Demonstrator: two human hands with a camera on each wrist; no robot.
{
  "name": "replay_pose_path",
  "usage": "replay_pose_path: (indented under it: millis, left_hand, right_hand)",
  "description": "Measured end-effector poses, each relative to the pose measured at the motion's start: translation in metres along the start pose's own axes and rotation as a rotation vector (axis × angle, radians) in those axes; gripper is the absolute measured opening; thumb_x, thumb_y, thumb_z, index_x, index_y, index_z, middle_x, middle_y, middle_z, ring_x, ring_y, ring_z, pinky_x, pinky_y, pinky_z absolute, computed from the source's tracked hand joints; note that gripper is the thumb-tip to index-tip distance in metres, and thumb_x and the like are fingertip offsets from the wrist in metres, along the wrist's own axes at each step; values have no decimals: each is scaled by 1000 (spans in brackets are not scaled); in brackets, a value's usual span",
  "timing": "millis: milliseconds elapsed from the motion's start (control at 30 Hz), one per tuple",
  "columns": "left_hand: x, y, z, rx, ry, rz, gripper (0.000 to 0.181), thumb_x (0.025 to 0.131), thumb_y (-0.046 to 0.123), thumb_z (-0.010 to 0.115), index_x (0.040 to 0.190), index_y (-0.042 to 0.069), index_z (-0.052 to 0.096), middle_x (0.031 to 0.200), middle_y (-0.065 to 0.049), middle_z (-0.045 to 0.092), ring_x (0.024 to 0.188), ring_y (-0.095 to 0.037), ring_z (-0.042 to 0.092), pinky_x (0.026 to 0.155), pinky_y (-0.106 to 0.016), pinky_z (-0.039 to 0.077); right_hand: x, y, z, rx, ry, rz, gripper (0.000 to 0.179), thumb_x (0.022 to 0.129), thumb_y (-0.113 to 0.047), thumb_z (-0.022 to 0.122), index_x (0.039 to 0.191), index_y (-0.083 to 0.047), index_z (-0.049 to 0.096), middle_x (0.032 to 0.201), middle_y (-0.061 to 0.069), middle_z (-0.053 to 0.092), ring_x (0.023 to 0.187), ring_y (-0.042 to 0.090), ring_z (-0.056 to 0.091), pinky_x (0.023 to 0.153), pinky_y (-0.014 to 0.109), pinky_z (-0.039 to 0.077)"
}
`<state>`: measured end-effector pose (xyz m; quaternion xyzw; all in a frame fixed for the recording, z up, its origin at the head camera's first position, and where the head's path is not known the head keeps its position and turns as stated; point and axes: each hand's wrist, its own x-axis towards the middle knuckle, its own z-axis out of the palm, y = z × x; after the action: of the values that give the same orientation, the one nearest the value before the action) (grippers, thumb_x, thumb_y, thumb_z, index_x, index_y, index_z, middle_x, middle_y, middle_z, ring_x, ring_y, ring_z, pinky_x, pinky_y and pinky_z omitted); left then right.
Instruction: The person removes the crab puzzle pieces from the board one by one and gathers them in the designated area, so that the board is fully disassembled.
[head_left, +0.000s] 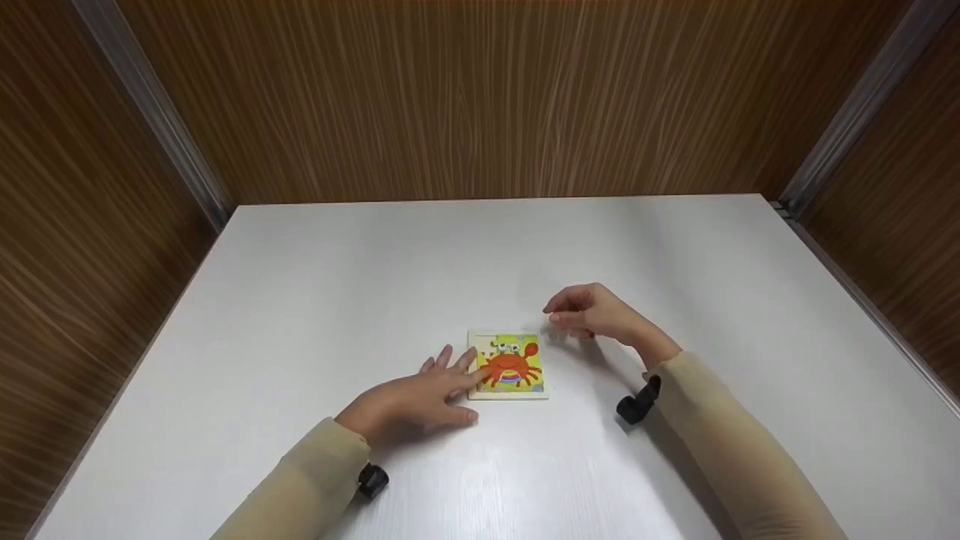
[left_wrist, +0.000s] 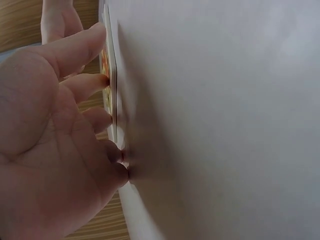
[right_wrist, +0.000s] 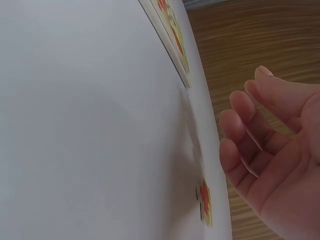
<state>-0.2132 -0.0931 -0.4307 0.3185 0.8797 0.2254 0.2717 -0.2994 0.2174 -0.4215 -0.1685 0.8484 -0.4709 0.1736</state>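
Observation:
A small square jigsaw puzzle point(head_left: 511, 367) with a red crab on yellow sits in a pale wooden tray point(head_left: 510, 397). Its upper left corner shows bare pale wood. My left hand point(head_left: 427, 394) lies at the tray's left side, fingers spread, with fingertips on the puzzle and its edge. Raised above the table to the right of the tray is my right hand point(head_left: 592, 311), its fingers loosely bent around nothing. Below that hand, a loose red and yellow puzzle piece point(right_wrist: 204, 200) lies on the table; the hand mostly hides it in the head view.
The white table point(head_left: 360, 285) is bounded by wood-grain panels point(head_left: 495, 97) at the back and both sides. Black wrist devices point(head_left: 637, 401) hang under both beige sleeves point(head_left: 735, 442).

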Motion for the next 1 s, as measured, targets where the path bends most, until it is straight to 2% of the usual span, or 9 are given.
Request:
replay_pose_path:
  millis: [133, 300, 567, 1000]
  left_hand:
    - [1, 2, 2, 12, 11, -10, 75, 89, 46, 55, 149, 33, 12, 155, -6, -8, 136, -33, -19, 109, -47, -7]
    - [1, 6, 3, 46, -4, -25, 73, 89, 48, 54, 148, 36, 13, 155, -4, -8, 135, -35, -22, 108, -50, -8]
    - [-2, 13, 2, 89, -35, -35, 68, 90, 50, 51, 148, 34, 17, 155, -1, -9, 133, -36, -24, 107, -52, -9]
    - [-3, 12, 4, 91, -24, -45, 69, 89, 49, 53, 148, 32, 20, 156, -2, -5, 135, -36, -21, 108, -52, -7]
  right_hand:
    - [3, -5, 8, -4, -11, -11, 27, 87, -23, 67, 109, -8, 67, 91, 6, 63, 71, 20, 52, 55, 28, 40]
    - [8, -11, 18, 6, -34, -65, 26, 86, -18, 67, 109, -5, 66, 98, 5, 66, 84, 22, 56, 74, 33, 46]
    - [16, -16, 35, -24, -72, -102, 24, 84, -14, 69, 106, -5, 67, 98, 2, 68, 92, 21, 58, 86, 37, 43]
    - [21, -19, 51, -14, -97, -85, 20, 86, -10, 67, 105, -6, 68, 95, 3, 67, 86, 20, 58, 82, 34, 45]
